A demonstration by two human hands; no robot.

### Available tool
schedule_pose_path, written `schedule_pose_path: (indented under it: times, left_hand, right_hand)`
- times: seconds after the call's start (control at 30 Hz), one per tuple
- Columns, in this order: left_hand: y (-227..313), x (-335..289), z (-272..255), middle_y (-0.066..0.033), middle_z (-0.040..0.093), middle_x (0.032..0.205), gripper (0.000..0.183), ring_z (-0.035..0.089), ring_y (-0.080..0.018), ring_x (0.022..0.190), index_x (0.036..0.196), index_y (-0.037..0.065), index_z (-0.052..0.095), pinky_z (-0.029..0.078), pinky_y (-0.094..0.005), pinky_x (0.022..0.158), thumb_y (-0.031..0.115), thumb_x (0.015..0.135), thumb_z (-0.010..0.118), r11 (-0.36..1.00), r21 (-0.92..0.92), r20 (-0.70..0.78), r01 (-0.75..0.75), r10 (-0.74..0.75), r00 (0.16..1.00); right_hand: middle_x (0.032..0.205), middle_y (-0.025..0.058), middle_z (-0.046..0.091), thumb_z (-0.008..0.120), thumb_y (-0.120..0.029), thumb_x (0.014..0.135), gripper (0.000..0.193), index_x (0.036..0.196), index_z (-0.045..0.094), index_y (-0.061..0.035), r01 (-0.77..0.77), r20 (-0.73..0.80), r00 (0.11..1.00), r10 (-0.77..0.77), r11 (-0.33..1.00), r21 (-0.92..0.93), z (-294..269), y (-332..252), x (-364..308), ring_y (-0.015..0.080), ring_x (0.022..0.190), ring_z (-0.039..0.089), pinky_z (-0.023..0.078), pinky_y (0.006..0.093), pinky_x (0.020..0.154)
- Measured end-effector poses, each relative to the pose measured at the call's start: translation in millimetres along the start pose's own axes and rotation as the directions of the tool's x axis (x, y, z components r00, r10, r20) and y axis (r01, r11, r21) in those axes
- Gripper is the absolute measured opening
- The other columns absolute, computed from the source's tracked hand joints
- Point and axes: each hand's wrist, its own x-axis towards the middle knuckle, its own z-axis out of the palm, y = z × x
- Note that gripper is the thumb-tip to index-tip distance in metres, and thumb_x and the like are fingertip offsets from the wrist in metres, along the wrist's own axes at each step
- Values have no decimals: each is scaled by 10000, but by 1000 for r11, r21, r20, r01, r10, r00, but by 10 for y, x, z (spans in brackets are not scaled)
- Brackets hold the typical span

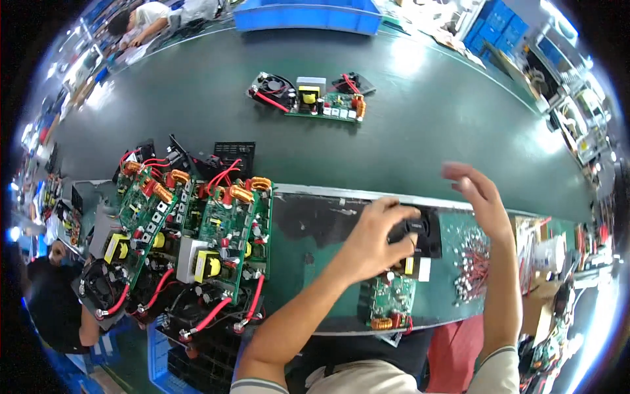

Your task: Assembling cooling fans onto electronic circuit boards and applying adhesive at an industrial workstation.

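Observation:
My left hand [374,240] curls its fingers and thumb round a small black cooling fan [418,226], which sits against a flat black plate [430,246]. Just below it lies a green circuit board [392,295] with a yellow-wrapped transformer, a white block and a copper coil at its near end. The palm and fingers hide part of the fan and the board's far end. My right hand [484,200] is raised to the right of the fan, fingers apart and blurred at the tips, with nothing visible in it.
Right of the board lies a pile of short red leads [474,266] with pale ends. Several circuit boards [223,223] with fans and red cables crowd the left. One assembly [325,105] rests on the dark green surface, before a blue bin [308,18]. Other people are at the left.

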Motion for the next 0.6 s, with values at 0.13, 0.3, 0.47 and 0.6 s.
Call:
schedule_pose_path:
  times: [0.13,0.3,0.47,0.6]
  left_hand:
    - [-24,-46,50,-211,479,1321,447,471,-368,1255,1229,63,642,390,-428,1079,169,805,734,999,-8,-6,44,-44,999]
    - [-36,-49,28,-205,454,1316,397,444,-368,1247,1171,78,657,387,-436,1070,144,788,739,999,-22,-37,-27,26,999]
    - [-54,-16,95,-219,436,1333,400,431,-388,1252,1165,86,665,381,-454,1068,141,775,737,998,-55,-75,-31,27,997]
    - [-43,-55,82,-232,432,1334,421,431,-396,1252,1162,91,667,373,-464,1072,148,752,745,999,-4,-69,-47,47,996]
  right_hand:
    - [1259,91,658,429,-470,1049,536,1290,639,-39,-186,598,791,133,982,28,358,-187,799,213,1180,568,413,374,1059]
    - [1199,117,689,300,-636,1019,743,1160,733,-48,-141,917,374,143,985,-96,952,-251,1397,254,1139,591,453,379,1007]
    - [1128,105,718,293,-680,996,803,1123,743,-26,-117,925,250,285,957,-264,1041,-325,1614,250,1093,613,474,375,971]
    - [1100,132,722,308,-688,990,821,1109,737,1,-159,946,103,308,944,-290,1259,-441,1522,253,1022,653,499,374,946]
